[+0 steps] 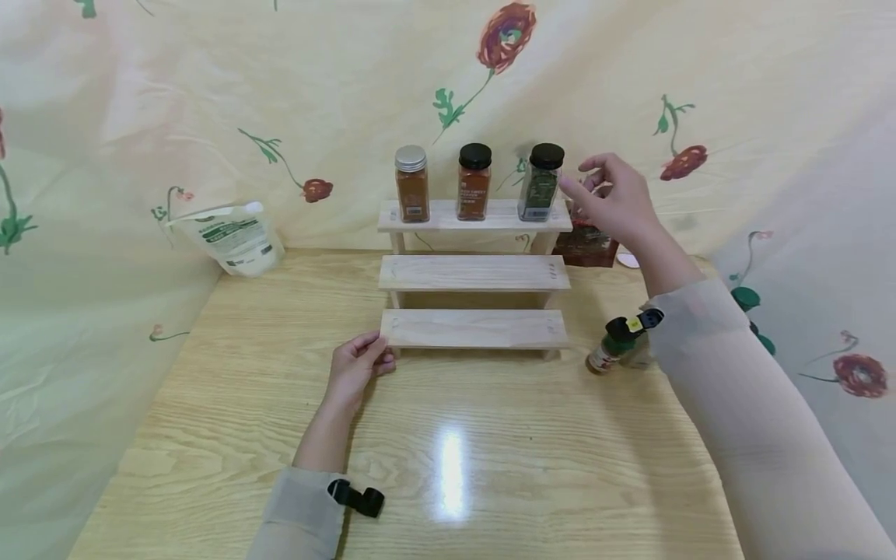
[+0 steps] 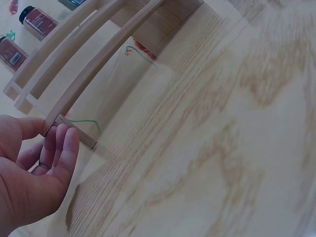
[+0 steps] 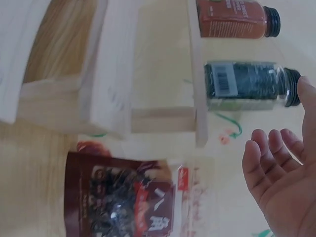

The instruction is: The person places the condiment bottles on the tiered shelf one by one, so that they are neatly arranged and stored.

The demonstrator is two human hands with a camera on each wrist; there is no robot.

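A three-step wooden rack (image 1: 474, 330) stands at the back of the table. My left hand (image 1: 353, 372) pinches the left end of its lowest step between thumb and fingers; the left wrist view shows this grip closely. On the top step are a silver-lidded spice jar (image 1: 413, 187), a black-lidded jar of red spice (image 1: 474, 183) and a black-lidded jar of green herbs (image 1: 540, 185). Just right of the herb jar is my right hand (image 1: 616, 194), fingers loosely bent and holding nothing. In the right wrist view its thumb (image 3: 307, 96) is at the jar's lid; contact is unclear.
A dark red pouch (image 3: 123, 197) stands right of the rack, behind my right hand. Beneath my right wrist is a green-and-black capped bottle (image 1: 607, 348), with another container partly hidden by the sleeve. A white pouch (image 1: 238, 239) leans at the back left. Floral cloth (image 1: 336, 101) hangs behind.
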